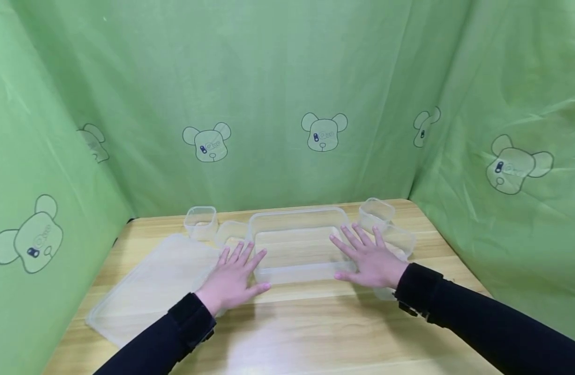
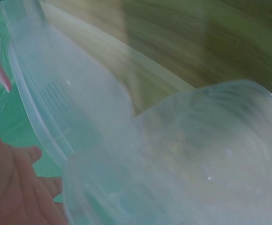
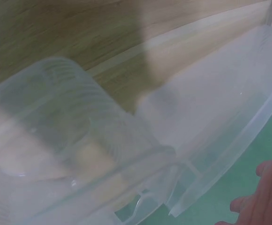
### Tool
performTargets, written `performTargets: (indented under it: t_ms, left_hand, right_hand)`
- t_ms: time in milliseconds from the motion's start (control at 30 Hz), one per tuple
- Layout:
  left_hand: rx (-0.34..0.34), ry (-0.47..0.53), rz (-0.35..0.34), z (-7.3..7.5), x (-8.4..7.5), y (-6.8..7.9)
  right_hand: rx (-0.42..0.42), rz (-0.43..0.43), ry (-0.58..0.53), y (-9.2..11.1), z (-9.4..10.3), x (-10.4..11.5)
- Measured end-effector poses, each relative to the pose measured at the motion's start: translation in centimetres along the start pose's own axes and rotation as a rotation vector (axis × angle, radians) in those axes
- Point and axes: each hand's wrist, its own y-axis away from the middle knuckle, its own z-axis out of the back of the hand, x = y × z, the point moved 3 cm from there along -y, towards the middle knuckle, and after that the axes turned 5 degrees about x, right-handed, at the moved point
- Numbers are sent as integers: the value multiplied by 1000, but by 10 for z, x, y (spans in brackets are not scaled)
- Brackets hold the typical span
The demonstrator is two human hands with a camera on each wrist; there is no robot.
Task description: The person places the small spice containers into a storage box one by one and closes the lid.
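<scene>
A large clear rectangular plastic box (image 1: pixel 299 273) stands at the middle of the table. My left hand (image 1: pixel 233 278) hovers by its near left corner, fingers spread straight, with nothing in it. Over the box's right end is my right hand (image 1: pixel 374 263), also spread and holding nothing. Small clear plastic containers flank the box: one at the back left (image 1: pixel 200 229), another (image 1: pixel 232 229) against its left side, and two to the right (image 1: pixel 377 210) (image 1: pixel 402 240). Part of a further small container (image 1: pixel 385 294) shows beneath the right wrist. In the left wrist view a clear container (image 2: pixel 197 154) fills the foreground beside the palm.
A flat translucent lid (image 1: pixel 151 291) lies at the left of the wooden table (image 1: pixel 306 328), partly under the left forearm. Green curtains (image 1: pixel 269 78) printed with bear heads enclose the table at the back and both sides.
</scene>
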Motion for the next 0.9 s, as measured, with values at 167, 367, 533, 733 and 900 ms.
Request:
performTargets:
  t_ms: [167, 367, 533, 733, 900]
  left_hand:
    - [8, 33, -6, 0, -6, -3]
    - [17, 53, -11, -1, -10, -6]
    - [2, 50, -36, -6, -13, -9]
    - [31, 25, -30, -4, -20, -11]
    - [25, 12, -29, -4, -22, -13]
  right_hand:
    - [2, 8, 2, -3, -3, 3]
    - [-34, 32, -17, -5, -8, 2]
    - [-21, 33, -35, -6, -11, 2]
    - [-20, 48, -37, -7, -14, 5]
    - [-15, 64, -45, -11, -21, 5]
